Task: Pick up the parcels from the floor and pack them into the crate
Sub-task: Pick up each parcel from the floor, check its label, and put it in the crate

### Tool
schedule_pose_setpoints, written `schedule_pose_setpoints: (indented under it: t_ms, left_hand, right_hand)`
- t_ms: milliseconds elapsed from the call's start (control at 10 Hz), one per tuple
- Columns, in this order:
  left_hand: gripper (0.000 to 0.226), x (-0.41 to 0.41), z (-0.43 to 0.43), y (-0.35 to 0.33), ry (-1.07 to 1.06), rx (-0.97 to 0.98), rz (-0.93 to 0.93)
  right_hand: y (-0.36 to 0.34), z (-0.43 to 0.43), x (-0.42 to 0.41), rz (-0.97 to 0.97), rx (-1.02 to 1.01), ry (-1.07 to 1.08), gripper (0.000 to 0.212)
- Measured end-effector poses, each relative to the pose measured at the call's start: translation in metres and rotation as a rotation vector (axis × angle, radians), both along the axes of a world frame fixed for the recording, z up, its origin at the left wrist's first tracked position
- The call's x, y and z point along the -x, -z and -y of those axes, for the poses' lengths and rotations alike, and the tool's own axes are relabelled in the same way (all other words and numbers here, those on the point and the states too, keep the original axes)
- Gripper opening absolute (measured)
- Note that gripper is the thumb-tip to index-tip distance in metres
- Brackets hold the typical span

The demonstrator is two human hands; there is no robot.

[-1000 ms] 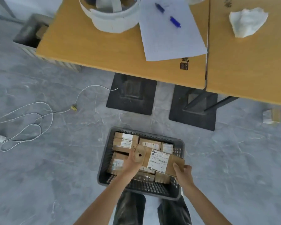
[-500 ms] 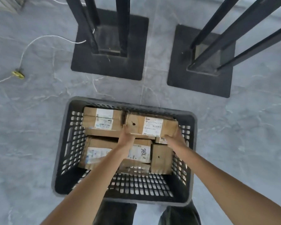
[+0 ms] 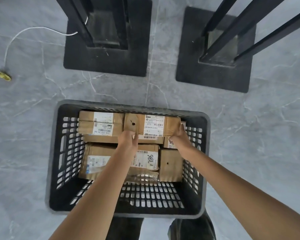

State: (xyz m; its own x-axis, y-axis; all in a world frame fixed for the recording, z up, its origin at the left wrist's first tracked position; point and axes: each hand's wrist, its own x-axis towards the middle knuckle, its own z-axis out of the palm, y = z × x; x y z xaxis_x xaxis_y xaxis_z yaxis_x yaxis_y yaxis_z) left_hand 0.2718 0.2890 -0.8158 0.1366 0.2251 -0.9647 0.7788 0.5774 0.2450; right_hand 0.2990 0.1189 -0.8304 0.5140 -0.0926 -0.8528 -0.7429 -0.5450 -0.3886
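While the left hand [image 3: 128,139] and right hand [image 3: 179,138] pinch its near corners, the taped cardboard parcel [image 3: 154,125] lies atop others at frame centre, by the far wall of the perforated black crate [image 3: 132,105]; slotted floor shows lower down.

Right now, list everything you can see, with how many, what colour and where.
crate: one, black, on the floor
top parcel: one, brown with a white label, at the crate's far side, on other parcels
other parcels: at least six, brown, inside the crate
table bases: two, black, on the floor beyond the crate
cable: one, white, floor, upper left
clip: one, yellow, floor, left edge
floor: grey tiles
left hand: grips the top parcel's near left corner
right hand: grips its near right corner
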Motion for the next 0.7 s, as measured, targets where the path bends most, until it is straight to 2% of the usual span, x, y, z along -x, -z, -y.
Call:
schedule_pose_setpoints:
  t_ms: [100,200,400,500,600,700]
  left_hand:
    - [0.033,0.003,0.003,-0.006,0.024,-0.015,-0.003]
    - [0.044,-0.001,0.01,-0.016,-0.235,0.075,-0.019]
    - [0.033,0.013,0.006,-0.015,-0.282,0.362,0.056]
    - [0.042,0.02,0.01,-0.014,-0.224,0.481,0.124]
    - [0.048,0.023,0.015,-0.009,-0.211,0.497,0.122]
    - [0.044,0.023,0.011,-0.008,-0.186,0.497,0.099]
  right_hand:
    - [0.007,0.003,0.0,-0.076,-0.05,0.041,0.081]
    - [0.008,0.011,0.002,-0.112,-0.05,0.021,0.08]
    - [-0.003,0.018,0.005,-0.081,-0.024,0.087,0.051]
    - [-0.009,0.02,0.009,-0.043,0.026,-0.042,0.058]
    - [-0.01,0.019,0.012,-0.002,0.051,-0.027,0.056]
    - [-0.015,0.016,0.011,-0.011,0.058,-0.053,0.066]
